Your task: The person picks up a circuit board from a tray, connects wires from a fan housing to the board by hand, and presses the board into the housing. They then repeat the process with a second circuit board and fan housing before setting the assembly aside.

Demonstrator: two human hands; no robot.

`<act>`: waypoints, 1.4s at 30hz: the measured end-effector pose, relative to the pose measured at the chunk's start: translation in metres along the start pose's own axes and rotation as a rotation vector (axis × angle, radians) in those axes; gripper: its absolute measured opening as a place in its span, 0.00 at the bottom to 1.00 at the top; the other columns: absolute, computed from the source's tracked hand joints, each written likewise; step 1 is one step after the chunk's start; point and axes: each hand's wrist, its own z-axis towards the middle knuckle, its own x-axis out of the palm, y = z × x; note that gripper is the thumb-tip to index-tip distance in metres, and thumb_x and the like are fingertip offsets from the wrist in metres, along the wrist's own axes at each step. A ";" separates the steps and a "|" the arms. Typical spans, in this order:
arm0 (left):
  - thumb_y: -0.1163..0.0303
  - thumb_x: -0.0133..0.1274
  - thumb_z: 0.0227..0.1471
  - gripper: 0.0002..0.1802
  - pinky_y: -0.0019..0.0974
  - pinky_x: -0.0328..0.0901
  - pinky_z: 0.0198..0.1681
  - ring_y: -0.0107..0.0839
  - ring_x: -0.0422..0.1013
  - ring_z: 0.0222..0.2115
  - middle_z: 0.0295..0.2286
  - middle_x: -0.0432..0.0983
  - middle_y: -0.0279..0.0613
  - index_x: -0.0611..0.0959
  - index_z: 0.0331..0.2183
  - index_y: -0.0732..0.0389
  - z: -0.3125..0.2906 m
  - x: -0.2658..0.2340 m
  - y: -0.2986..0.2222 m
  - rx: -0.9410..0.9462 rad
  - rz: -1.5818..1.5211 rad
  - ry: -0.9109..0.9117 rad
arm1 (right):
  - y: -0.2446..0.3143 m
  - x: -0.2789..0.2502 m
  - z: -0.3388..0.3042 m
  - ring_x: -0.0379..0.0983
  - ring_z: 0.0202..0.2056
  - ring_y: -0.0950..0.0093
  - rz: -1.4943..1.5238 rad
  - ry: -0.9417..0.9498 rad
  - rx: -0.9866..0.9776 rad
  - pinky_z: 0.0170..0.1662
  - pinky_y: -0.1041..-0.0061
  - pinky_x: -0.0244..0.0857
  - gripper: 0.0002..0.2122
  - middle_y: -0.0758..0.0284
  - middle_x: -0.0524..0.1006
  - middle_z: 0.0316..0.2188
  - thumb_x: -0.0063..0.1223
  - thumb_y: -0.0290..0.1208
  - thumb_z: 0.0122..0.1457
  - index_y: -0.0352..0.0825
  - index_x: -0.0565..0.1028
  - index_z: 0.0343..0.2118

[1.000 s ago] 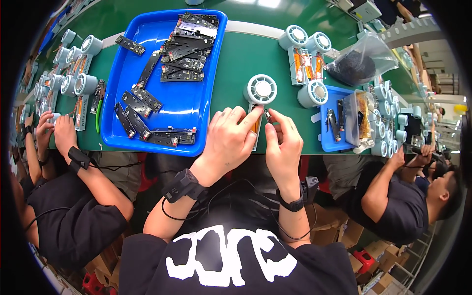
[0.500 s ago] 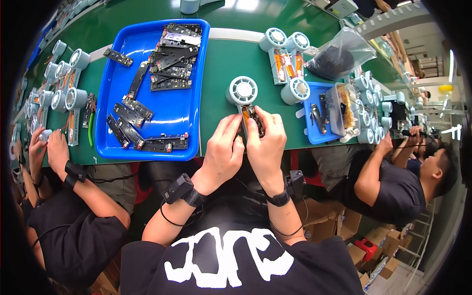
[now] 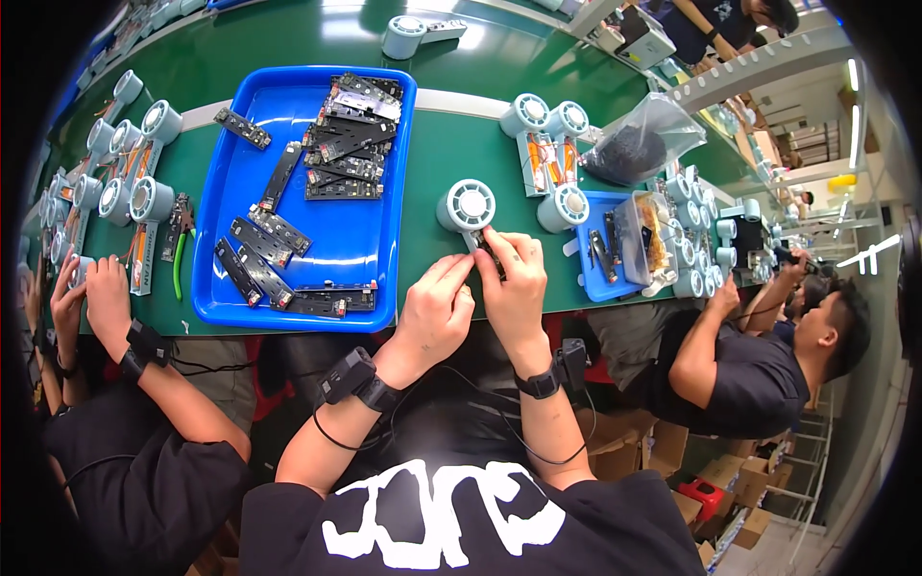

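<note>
A pale blue handheld fan (image 3: 469, 205) lies in front of me, its round grille facing up and its handle pointing toward me. The fingers of my left hand (image 3: 434, 312) are closed on the left side of the handle. My right hand (image 3: 514, 293) pinches the other side, thumb and fingers over a dark circuit board (image 3: 486, 252) in the open handle. Most of the handle and board is hidden by my fingers. To the left, a blue tray (image 3: 205, 269) holds several black circuit boards (image 3: 351, 139).
Several fans (image 3: 538, 158) with orange parts in their open handles stand at right, by a bag of dark material (image 3: 629, 152) and a small blue tray (image 3: 597, 278). Green-handled cutters (image 3: 180, 259) lie left. Co-workers sit on both sides; one's hand (image 3: 108, 298) is at the left.
The view has shifted, so the table sits lower in the picture. Both hands stay on the fan's handle; my right fingers have closed further over the circuit board, which shows less now.
</note>
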 end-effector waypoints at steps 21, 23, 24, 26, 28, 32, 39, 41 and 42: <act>0.68 0.57 0.40 0.09 0.31 0.69 0.33 0.30 0.74 0.28 0.29 0.77 0.37 0.82 0.28 0.59 0.021 -0.119 -0.258 0.585 0.291 0.033 | 0.004 -0.003 -0.002 0.71 0.45 0.56 -0.394 0.156 0.140 0.47 0.61 0.69 0.21 0.56 0.73 0.43 0.60 0.34 0.58 0.28 0.69 0.50; 0.68 0.57 0.40 0.08 0.31 0.69 0.33 0.30 0.73 0.28 0.28 0.77 0.37 0.82 0.28 0.59 0.017 -0.118 -0.260 0.606 0.363 0.016 | 0.045 -0.004 0.025 0.71 0.46 0.55 -0.326 0.153 0.119 0.48 0.60 0.68 0.21 0.55 0.73 0.44 0.60 0.33 0.59 0.28 0.69 0.51; 0.68 0.57 0.40 0.08 0.31 0.69 0.33 0.30 0.73 0.28 0.28 0.76 0.37 0.82 0.27 0.59 0.015 -0.118 -0.260 0.630 0.407 0.014 | 0.018 0.018 0.005 0.71 0.45 0.56 -0.326 0.149 0.096 0.47 0.61 0.68 0.21 0.55 0.74 0.43 0.60 0.33 0.58 0.28 0.69 0.50; 0.68 0.57 0.40 0.08 0.30 0.69 0.33 0.30 0.73 0.27 0.27 0.75 0.36 0.81 0.27 0.58 0.019 -0.113 -0.262 0.701 0.441 0.027 | 0.014 0.012 0.004 0.72 0.43 0.58 -0.375 0.124 0.084 0.45 0.62 0.69 0.21 0.57 0.74 0.42 0.60 0.34 0.58 0.29 0.70 0.50; 0.68 0.57 0.40 0.07 0.30 0.68 0.33 0.29 0.72 0.26 0.26 0.74 0.36 0.80 0.26 0.58 0.020 -0.105 -0.266 0.752 0.474 0.039 | 0.013 0.010 0.005 0.72 0.43 0.58 -0.362 0.118 0.086 0.45 0.61 0.69 0.20 0.57 0.74 0.42 0.60 0.33 0.58 0.29 0.70 0.50; 0.67 0.56 0.41 0.06 0.30 0.68 0.32 0.29 0.71 0.25 0.24 0.72 0.35 0.79 0.25 0.57 0.018 -0.100 -0.270 0.824 0.539 0.062 | 0.015 0.010 -0.003 0.72 0.44 0.57 -0.335 0.150 0.108 0.46 0.61 0.69 0.20 0.56 0.74 0.43 0.60 0.33 0.58 0.29 0.70 0.50; 0.75 0.58 0.35 0.13 0.45 0.68 0.39 0.41 0.75 0.31 0.30 0.78 0.42 0.80 0.31 0.57 0.032 -0.120 -0.152 0.555 0.390 -0.039 | 0.009 -0.001 0.020 0.74 0.45 0.48 -0.175 0.331 0.550 0.46 0.54 0.68 0.18 0.49 0.77 0.43 0.54 0.32 0.62 0.28 0.68 0.51; 0.77 0.55 0.41 0.14 0.48 0.65 0.49 0.47 0.73 0.44 0.41 0.78 0.46 0.82 0.35 0.60 0.011 -0.149 -0.081 0.378 0.552 -0.363 | -0.003 -0.007 0.042 0.74 0.44 0.44 -0.020 0.269 0.399 0.45 0.51 0.67 0.18 0.45 0.77 0.41 0.53 0.33 0.63 0.28 0.67 0.51; 0.75 0.55 0.45 0.15 0.50 0.62 0.54 0.49 0.70 0.48 0.46 0.75 0.51 0.82 0.39 0.61 0.001 -0.159 -0.059 0.268 0.638 -0.445 | -0.009 -0.014 0.049 0.74 0.44 0.43 0.048 0.218 0.347 0.45 0.49 0.67 0.18 0.43 0.77 0.40 0.52 0.33 0.63 0.28 0.67 0.52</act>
